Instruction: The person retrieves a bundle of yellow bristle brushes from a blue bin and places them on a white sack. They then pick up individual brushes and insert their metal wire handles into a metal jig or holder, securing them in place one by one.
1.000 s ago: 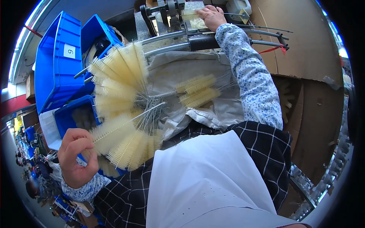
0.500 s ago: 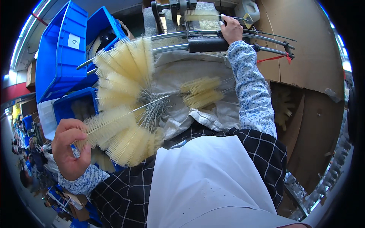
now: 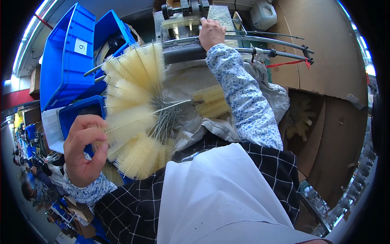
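Observation:
Pinched by its tip in my left hand (image 3: 86,150) is a pale bristle brush (image 3: 132,122). Its twisted wire stem points right, over a fan of similar bristle brushes (image 3: 136,156) whose thin stems bunch in the middle. At the top, my right hand (image 3: 212,33) has its fingers curled over the sliding carriage (image 3: 185,53) of a rail machine; the carriage has a black padded front. Left of those fingers, another brush (image 3: 180,22) lies across the machine, slightly blurred. What sits under my right palm is hidden.
Yellow brushes (image 3: 209,101) rest on white sacking (image 3: 183,75) in front of me. Blue bins (image 3: 67,61) stand on the left. The metal rails (image 3: 280,39) stick out to the right, with a red ribbon (image 3: 288,64). Cardboard (image 3: 321,44) and a white jug (image 3: 263,15) are beyond.
My right hand and the carriage have slid left along the rails, and the brush in the machine has shifted left too. My left hand has moved slightly right with its brush.

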The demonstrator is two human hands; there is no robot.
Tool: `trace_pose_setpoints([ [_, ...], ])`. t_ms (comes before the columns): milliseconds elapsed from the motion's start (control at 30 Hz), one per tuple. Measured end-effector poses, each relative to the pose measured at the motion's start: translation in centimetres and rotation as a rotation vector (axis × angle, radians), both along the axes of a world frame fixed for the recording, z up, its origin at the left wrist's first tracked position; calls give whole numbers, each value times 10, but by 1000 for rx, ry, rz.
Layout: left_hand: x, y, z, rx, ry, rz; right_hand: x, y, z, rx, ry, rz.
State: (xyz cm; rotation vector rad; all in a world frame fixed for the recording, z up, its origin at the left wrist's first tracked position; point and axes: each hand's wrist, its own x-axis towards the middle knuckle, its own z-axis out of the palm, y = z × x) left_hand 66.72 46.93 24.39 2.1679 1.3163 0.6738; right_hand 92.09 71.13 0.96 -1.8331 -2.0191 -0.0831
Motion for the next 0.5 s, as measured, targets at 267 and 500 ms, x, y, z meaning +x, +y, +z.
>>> trace_pose_setpoints([
  [267,-7,-3,-3,-9,1,32,79,7,2,30,-50,-38],
  [500,-3,-2,-6,-70,-49,111,175,63,-8,-45,-22,-12],
])
